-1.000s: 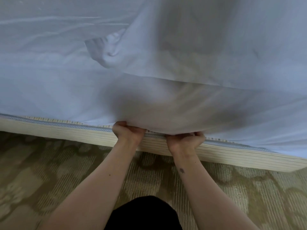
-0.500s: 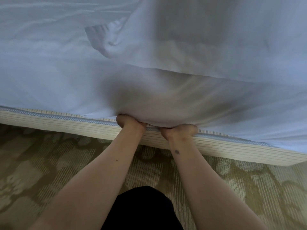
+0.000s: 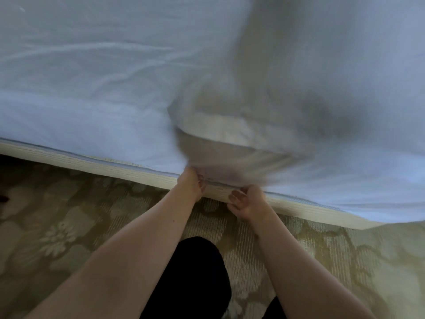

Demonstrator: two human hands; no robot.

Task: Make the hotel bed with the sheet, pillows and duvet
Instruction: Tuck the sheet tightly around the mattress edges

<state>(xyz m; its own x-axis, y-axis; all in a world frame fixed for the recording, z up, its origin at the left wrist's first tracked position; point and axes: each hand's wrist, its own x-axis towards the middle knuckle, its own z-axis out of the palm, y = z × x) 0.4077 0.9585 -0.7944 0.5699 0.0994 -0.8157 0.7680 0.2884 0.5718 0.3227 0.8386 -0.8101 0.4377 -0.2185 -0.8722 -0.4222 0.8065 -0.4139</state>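
A white sheet (image 3: 96,93) covers the bed and hangs over its near side down to the striped cream bed base (image 3: 128,168). A second white layer (image 3: 322,65), blurred by motion, lies over the sheet on the right. My left hand (image 3: 191,184) is at the sheet's lower edge and grips a bunched fold of it, its fingertips hidden in the cloth. My right hand (image 3: 247,201) is just in front of the bed base, a little below the sheet's edge. Its palm is turned up, its fingers are loosely curled, and nothing shows in it.
Patterned green and beige carpet (image 3: 69,226) runs along the bed's near side. My black trouser leg (image 3: 195,279) is between my forearms at the bottom.
The sheet over my hands has risen and blurred. My right hand has come out from under the sheet's edge and dropped toward me; my left hand stays at the edge.
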